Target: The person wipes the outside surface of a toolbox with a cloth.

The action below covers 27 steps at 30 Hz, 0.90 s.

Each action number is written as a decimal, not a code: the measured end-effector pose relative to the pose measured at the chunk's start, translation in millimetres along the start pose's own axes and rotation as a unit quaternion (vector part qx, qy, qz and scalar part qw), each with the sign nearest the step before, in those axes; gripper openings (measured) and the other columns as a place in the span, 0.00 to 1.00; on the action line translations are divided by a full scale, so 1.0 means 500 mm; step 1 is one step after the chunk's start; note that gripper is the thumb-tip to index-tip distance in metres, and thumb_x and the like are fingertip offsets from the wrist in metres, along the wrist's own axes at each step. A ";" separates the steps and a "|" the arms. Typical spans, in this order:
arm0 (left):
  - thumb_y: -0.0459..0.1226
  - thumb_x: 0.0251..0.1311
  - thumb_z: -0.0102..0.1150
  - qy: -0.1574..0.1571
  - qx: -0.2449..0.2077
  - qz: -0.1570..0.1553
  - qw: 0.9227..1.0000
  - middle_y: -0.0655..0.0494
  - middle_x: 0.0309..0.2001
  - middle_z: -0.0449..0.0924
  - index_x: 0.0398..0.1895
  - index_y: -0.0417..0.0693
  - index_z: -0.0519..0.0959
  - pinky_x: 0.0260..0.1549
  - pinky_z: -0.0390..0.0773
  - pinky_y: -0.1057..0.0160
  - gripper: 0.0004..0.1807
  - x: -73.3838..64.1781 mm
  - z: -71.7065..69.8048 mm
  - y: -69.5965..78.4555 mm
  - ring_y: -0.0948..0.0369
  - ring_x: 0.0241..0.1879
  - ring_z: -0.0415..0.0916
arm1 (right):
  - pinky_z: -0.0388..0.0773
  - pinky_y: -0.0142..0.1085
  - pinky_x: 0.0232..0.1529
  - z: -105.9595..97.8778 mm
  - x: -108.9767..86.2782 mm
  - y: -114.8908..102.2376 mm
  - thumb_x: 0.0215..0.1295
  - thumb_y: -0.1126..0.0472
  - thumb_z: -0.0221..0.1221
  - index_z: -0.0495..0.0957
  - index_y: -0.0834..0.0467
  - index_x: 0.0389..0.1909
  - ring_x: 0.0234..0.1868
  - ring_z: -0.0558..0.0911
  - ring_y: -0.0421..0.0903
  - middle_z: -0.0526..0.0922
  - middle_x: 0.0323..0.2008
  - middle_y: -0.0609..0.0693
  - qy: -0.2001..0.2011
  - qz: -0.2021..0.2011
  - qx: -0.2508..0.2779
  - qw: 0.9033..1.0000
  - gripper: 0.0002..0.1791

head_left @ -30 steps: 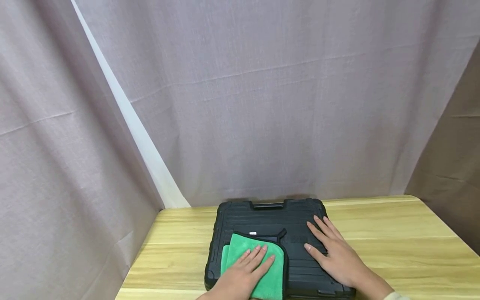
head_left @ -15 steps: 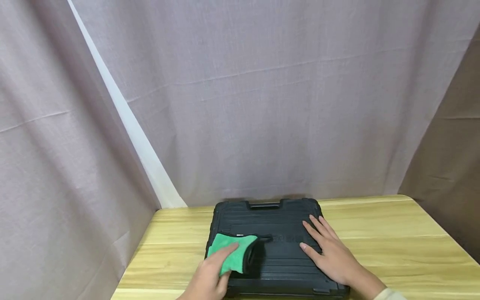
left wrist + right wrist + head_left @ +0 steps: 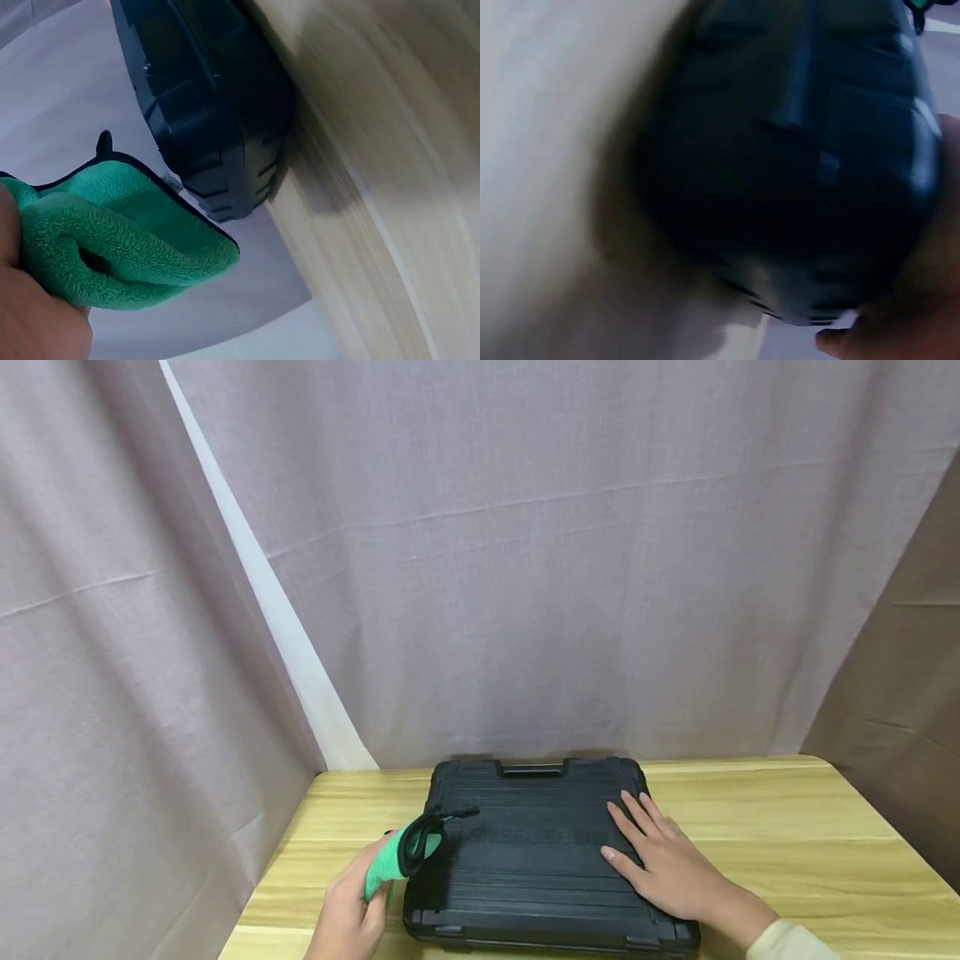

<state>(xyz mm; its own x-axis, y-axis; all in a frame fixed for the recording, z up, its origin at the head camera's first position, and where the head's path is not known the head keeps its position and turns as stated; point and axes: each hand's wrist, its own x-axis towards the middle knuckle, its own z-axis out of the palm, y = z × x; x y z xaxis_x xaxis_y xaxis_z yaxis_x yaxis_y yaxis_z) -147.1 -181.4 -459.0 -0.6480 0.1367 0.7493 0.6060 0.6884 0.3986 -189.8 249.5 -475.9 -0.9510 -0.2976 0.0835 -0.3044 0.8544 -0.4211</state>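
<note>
My left hand (image 3: 350,897) grips a folded green cloth (image 3: 386,864) with black edging and a small black loop, held up beside the left edge of a black plastic tool case (image 3: 540,877). In the left wrist view the cloth (image 3: 127,232) bends over on itself, fluffy side showing, near the case's corner (image 3: 217,142). The case lies flat with its lid down, raised lettering across the top and its carrying handle at the far side. My right hand (image 3: 667,864) rests on the right part of the lid, fingers spread and straight.
The case stands on a light wood-grain table (image 3: 780,835) with rounded far corners. Grey-mauve curtains (image 3: 525,568) hang behind and to the left, with a pale gap (image 3: 277,593) between them. A browner curtain (image 3: 892,693) hangs at the right.
The left hand has gone from lying flat on the cloth to gripping it, lifting it off the lid and carrying it left. The right hand stays on the case.
</note>
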 end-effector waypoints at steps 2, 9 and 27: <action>0.14 0.50 0.65 0.003 0.001 -0.001 1.000 0.56 0.59 0.89 0.69 0.55 0.81 0.66 0.69 0.84 0.42 -0.002 0.000 -0.003 0.65 0.61 0.85 | 0.51 0.79 0.76 -0.020 0.012 -0.002 0.79 0.31 0.51 0.61 0.57 0.84 0.85 0.50 0.75 0.53 0.85 0.67 -0.029 -0.004 0.002 1.000 0.45; 0.13 0.50 0.64 0.012 0.005 -0.016 1.000 0.52 0.60 0.89 0.69 0.55 0.81 0.66 0.68 0.84 0.43 -0.004 -0.003 -0.002 0.68 0.63 0.84 | 0.56 0.73 0.78 -0.075 0.103 -0.035 0.81 0.38 0.54 0.63 0.64 0.81 0.84 0.54 0.74 0.59 0.82 0.71 -0.102 -0.015 0.038 0.994 0.42; 0.12 0.48 0.63 0.039 -0.028 -0.008 0.999 0.46 0.55 0.89 0.66 0.45 0.83 0.68 0.69 0.83 0.40 -0.012 -0.020 -0.030 0.81 0.64 0.76 | 0.82 0.51 0.57 -0.014 0.367 -0.092 0.83 0.57 0.47 0.81 0.67 0.65 0.54 0.85 0.55 0.85 0.63 0.63 -0.158 0.026 -0.006 0.987 0.23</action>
<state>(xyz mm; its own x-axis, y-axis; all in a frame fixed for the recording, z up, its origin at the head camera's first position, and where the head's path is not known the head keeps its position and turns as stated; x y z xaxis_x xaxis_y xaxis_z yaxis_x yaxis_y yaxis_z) -147.7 -199.4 -464.0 -0.6216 0.0689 0.7803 0.6217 0.6495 0.4378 -350.7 158.8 -435.0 -0.9020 -0.3691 -0.2239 -0.2580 0.8768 -0.4058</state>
